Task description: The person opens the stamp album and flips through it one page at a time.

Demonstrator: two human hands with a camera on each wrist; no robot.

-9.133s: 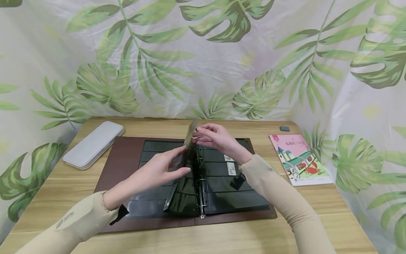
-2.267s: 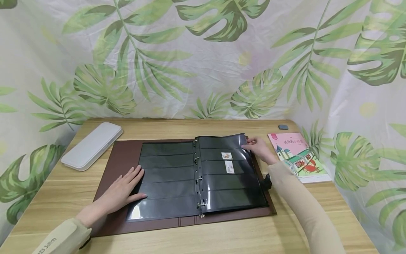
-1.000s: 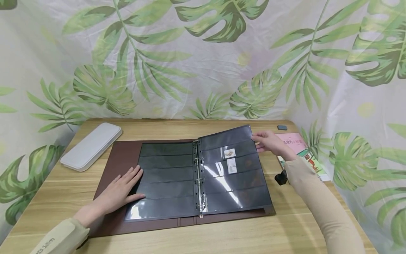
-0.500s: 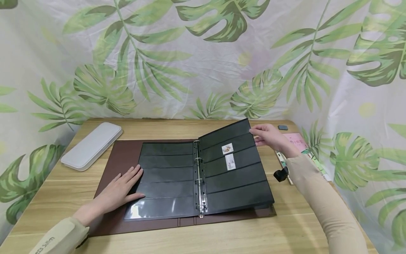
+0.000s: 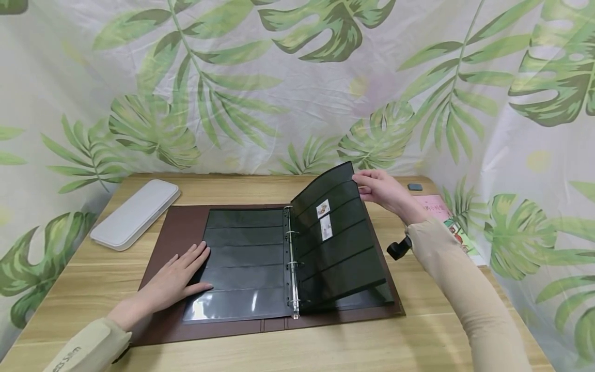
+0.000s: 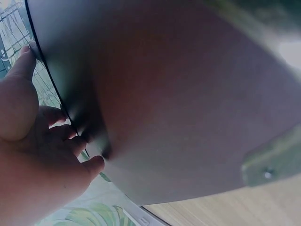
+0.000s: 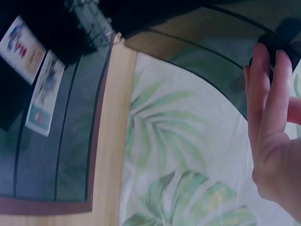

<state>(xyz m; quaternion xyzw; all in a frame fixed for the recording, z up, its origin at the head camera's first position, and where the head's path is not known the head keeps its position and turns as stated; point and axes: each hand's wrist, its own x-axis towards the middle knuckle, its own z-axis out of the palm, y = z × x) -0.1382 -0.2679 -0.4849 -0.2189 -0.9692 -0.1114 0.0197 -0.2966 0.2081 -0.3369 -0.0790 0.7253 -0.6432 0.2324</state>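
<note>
An album with a brown cover (image 5: 178, 227) lies spread on the table, black pocket pages on its metal rings (image 5: 292, 263). My right hand (image 5: 386, 191) pinches the top outer corner of a right-side page (image 5: 339, 258), which stands raised and bowed. Two stamps, an upper stamp (image 5: 323, 208) and a lower stamp (image 5: 326, 228), sit in that page's strips. The right wrist view shows stamps (image 7: 45, 94) in a page lying flat, beside the raised sheet (image 7: 207, 52). My left hand (image 5: 174, 281) rests with fingers spread on the left cover, fingertips over the left page's (image 5: 246, 253) outer edge.
A white case (image 5: 135, 214) lies at the table's back left. On the right, a pink picture book (image 5: 432, 205) is partly hidden behind my right forearm. A small blue-grey block (image 5: 415, 187) sits at the back right. A patterned leaf curtain (image 5: 316, 113) hangs behind the table.
Flat about two seconds ago, the right page now stands lifted, its corner carried up and leftward by my right hand. The left hand stays in place. Much earlier, both hands held another raised page.
</note>
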